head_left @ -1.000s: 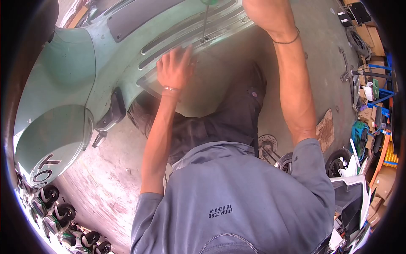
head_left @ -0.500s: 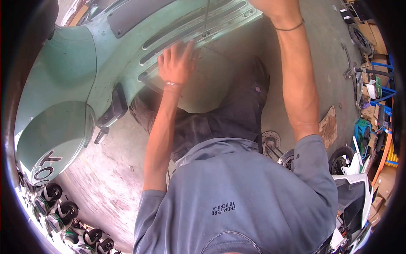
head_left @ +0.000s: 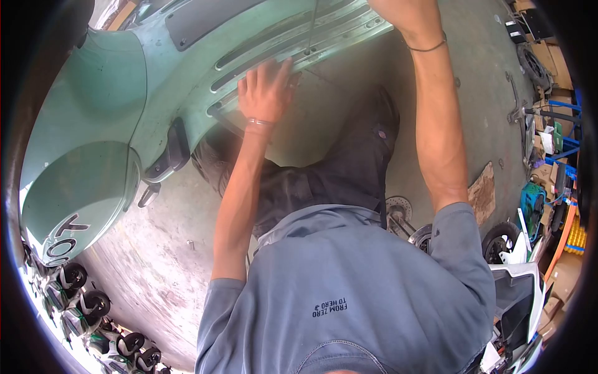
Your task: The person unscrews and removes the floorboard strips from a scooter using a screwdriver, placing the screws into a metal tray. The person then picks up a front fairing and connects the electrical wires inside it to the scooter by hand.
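My left hand (head_left: pixel 266 92) rests at the lower edge of a pale green scooter body (head_left: pixel 187 81), fingers apart and holding nothing that I can see. Just right of its fingertips, a thin metal shaft (head_left: pixel 313 28) stands on a screw point of the ribbed floor panel (head_left: pixel 261 51); its upper end is out of frame. My right hand (head_left: pixel 408 14) is at the top edge, beside the panel's right end. Its fingers are cut off by the frame, so what it holds is hidden.
A black folded footrest (head_left: pixel 177 146) juts from the scooter's side. Right of my legs lie a brake disc (head_left: pixel 398 207) and a wheel (head_left: pixel 500 240). A brown board (head_left: pixel 482 193) is on the floor. Parts and boxes line the right side; several small wheels stand at lower left.
The green handle atop the shaft, partly visible a second ago, is out of frame. My right hand has shifted slightly right. My left hand stays at the panel edge, fingers spread.
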The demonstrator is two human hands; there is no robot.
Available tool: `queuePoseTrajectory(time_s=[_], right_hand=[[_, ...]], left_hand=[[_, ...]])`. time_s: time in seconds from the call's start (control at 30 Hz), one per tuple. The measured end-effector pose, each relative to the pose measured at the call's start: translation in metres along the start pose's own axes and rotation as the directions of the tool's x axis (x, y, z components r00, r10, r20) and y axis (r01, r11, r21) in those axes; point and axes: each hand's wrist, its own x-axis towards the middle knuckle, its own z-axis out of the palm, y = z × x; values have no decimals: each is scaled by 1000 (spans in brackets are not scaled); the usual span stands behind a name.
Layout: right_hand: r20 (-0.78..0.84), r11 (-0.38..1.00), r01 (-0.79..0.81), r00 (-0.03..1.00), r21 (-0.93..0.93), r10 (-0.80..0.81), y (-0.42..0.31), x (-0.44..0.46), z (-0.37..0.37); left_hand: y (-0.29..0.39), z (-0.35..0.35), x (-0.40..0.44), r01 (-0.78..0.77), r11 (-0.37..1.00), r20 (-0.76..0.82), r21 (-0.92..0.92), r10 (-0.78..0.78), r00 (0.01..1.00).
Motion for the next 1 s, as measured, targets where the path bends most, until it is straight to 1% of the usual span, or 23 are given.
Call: queuePoseTrajectory(time_s=[0.1, 0.13, 0.17, 0.2, 0.23, 0.27, 0.33, 0.37, 0.4, 0.43, 0.47, 0.57, 0.6, 0.67, 0.7, 0.73, 0.77, 0.8, 0.83, 0.9, 0.93, 0.97, 1.0], right_hand=[[211, 963, 2, 976, 269, -61, 27, -5, -6], [216, 985, 17, 975, 170, -54, 30, -4, -8], [183, 993, 120, 975, 23, -122, 34, -5, -7], [150, 968, 210, 970, -136, -190, 35, -5, -5], [116, 915, 279, 960, -293, -256, 35, -6, -3], [84, 881, 298, 954, -367, -287, 36, -7, -1], [58, 843, 320, 943, -432, -328, 34, -5, 1], [87, 982, 187, 979, -28, -184, 27, -7, -2], [133, 979, 95, 984, 178, -120, 28, -8, -2], [178, 930, -14, 983, 368, -55, 30, -9, -2], [174, 935, 47, 978, 353, -115, 43, -8, 0], [158, 996, 0, 987, 94, -15, 33, -10, -2], [94, 987, 126, 989, -103, -117, 37, -9, 0], [72, 964, 205, 978, -171, -196, 39, -8, 2], [77, 964, 211, 977, -163, -201, 42, -6, 2], [151, 983, 162, 973, 85, -173, 46, -6, 0], [227, 944, 84, 960, 320, -162, 51, -6, -3], [265, 904, 36, 950, 427, -164, 53, -7, -5], [303, 851, -20, 939, 524, -164, 54, -8, -7], [319, 848, 28, 920, 529, -229, 52, -8, -8], [320, 847, 29, 918, 530, -232, 49, -8, -6], [223, 938, 190, 940, 290, -259, 46, -11, -3], [133, 951, 310, 942, 11, -308, 40, -14, 1]], left_hand=[[0, -1, -1, -11, 1000, 9, 7, 11, 1000], [0, 0, -1, -10, 1000, -1, 1, 10, 1000], [1, 0, 0, -11, 1000, -11, -6, 11, 1000], [1, 0, 1, -13, 1000, -12, -7, 13, 1000], [2, -1, 1, -9, 1000, -2, -2, 9, 1000], [2, -2, 1, -6, 1000, 7, 4, 6, 1000], [2, -1, 2, -3, 1000, 0, 0, 3, 1000], [1, -2, 1, -1, 1000, 2, -9, 1, 1000], [0, -3, -1, 4, 1000, 6, -7, -4, 1000], [0, -2, 0, 1, 1000, 7, -9, -1, 1000], [1, -1, 1, -3, 1000, 8, -14, 3, 1000], [2, -3, 2, -1, 1000, 6, -20, 2, 1000], [2, -3, 1, -3, 1000, 4, -20, 3, 1000], [1, -2, 1, 2, 1000, 10, -23, -2, 1000], [0, -1, 2, 8, 1000, 8, -15, -8, 1000], [1, -1, 1, -2, 1000, -2, -13, 2, 1000], [1, -1, 1, -13, 1000, -13, -14, 13, 1000], [0, -1, 1, -16, 1000, -9, -14, 16, 1000], [1, -1, -1, -14, 1000, -5, -17, 14, 1000], [1, -1, 0, -10, 1000, -3, -21, 10, 1000], [0, 0, 1, -9, 1000, -5, -19, 9, 1000], [0, 0, 1, -12, 1000, -17, -13, 12, 1000], [1, 0, 0, -17, 1000, -28, -9, 17, 999]])
